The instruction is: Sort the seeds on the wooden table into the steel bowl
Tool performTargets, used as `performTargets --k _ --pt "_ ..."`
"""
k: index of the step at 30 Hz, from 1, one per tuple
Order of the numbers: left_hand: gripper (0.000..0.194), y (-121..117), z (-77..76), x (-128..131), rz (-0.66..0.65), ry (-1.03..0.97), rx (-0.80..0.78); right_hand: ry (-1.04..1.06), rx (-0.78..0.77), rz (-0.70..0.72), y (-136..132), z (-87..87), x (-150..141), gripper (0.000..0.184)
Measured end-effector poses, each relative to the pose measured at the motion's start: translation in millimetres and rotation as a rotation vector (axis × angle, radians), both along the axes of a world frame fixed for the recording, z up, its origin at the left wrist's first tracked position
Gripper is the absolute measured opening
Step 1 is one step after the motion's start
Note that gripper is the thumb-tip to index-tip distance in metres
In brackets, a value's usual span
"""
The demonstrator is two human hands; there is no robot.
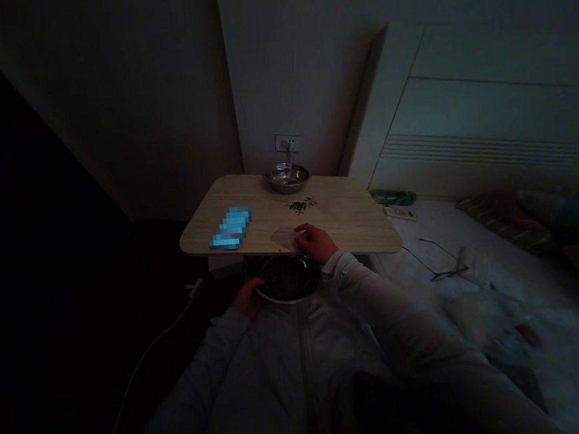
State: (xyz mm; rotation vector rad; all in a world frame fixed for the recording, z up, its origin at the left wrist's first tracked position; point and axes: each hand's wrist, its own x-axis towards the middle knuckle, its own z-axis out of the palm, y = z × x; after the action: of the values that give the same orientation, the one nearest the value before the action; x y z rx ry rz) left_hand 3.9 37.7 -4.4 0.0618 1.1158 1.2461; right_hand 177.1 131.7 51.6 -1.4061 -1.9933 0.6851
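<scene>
The room is dim. My left hand [248,298] grips the left rim of a round bowl [288,278] of small dark bits, held just below the near edge of a small wooden table [340,223]. My right hand [315,240] rests on the table's near edge above the bowl, fingers curled down over the wood; whether they pinch anything is too dark to see. A faint pale patch [281,235] lies just left of that hand. A small pile of dark bits [300,205] sits further back on the table.
A steel bowl [287,176] stands at the table's far edge under a wall socket [287,142]. A lit phone [231,227] lies on the table's left part. A bed [474,276] with a headboard is to the right. A white cable [145,359] runs over the floor at left.
</scene>
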Motion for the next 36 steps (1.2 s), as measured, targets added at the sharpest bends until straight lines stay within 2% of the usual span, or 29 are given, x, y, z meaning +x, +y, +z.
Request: performTargets --k 8,15,21,28,32,36 --pt "0.022 0 -0.5 1 -0.005 0.001 0.015 -0.101 0.015 -0.185 15 -0.8 10 0.021" --pt "0.025 -1 -0.9 0 -0.01 -0.026 0.039 -0.117 0.094 -0.377 42 -3.4 55 0.021" --pt "0.022 -1 1.1 1 -0.005 0.012 0.016 -0.184 0.02 -0.51 54 0.4 88 0.027" --pt "0.02 0 -2.9 -1 -0.01 0.021 0.026 -0.201 0.042 -0.5 50 7.4 88 0.028" --pt "0.02 1 -5.7 -1 0.007 -0.002 0.027 -0.147 0.098 -0.39 41 9.1 95 0.023" --pt "0.02 0 -6.1 -1 -0.011 -0.012 0.017 -0.135 0.215 -0.276 23 6.5 119 0.013"
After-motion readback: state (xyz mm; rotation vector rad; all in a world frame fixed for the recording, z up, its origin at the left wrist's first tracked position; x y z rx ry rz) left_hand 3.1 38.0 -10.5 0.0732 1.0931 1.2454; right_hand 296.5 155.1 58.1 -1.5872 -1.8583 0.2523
